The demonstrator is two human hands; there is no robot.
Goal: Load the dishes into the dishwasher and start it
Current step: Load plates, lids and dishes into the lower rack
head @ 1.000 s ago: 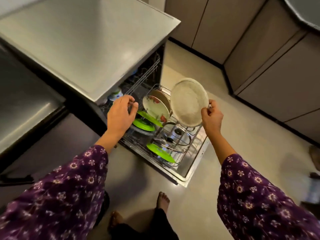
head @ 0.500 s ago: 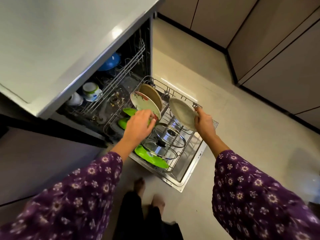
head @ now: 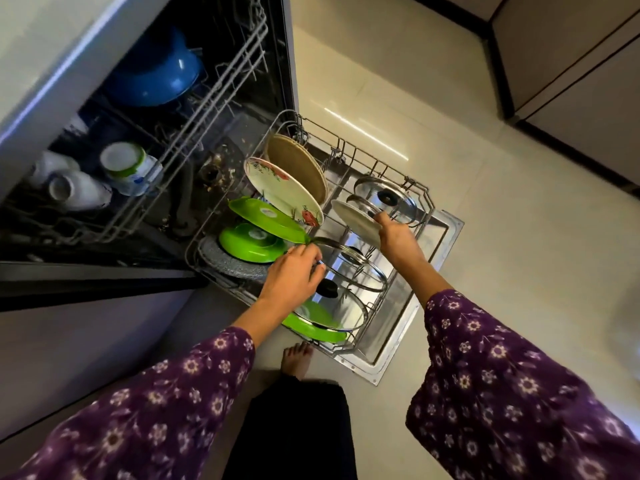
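Observation:
The dishwasher's lower rack (head: 420,190) is pulled out over the open door (head: 408,327). My right hand (head: 396,237) grips a pale round plate (head: 353,220) by its near rim, tilted down among the rack's right-hand tines. My left hand (head: 294,280) pinches the rim of a glass lid (head: 353,268) in the rack's middle. Standing in the rack are a floral plate (head: 282,188), a tan plate (head: 298,164), green lids (head: 266,218) and more glass lids (head: 388,197).
The upper rack (head: 207,109) inside the machine holds a blue pot (head: 159,74) and white cups (head: 128,168). The grey countertop (head: 45,50) overhangs at top left. Cabinet fronts (head: 571,64) line the far right, with tiled floor (head: 519,237) between. My bare foot (head: 296,358) stands by the door.
My view has dropped closer to the rack. My right hand lowered the pale plate from above the rack down into its right side. My left hand moved from the floral plate to a glass lid.

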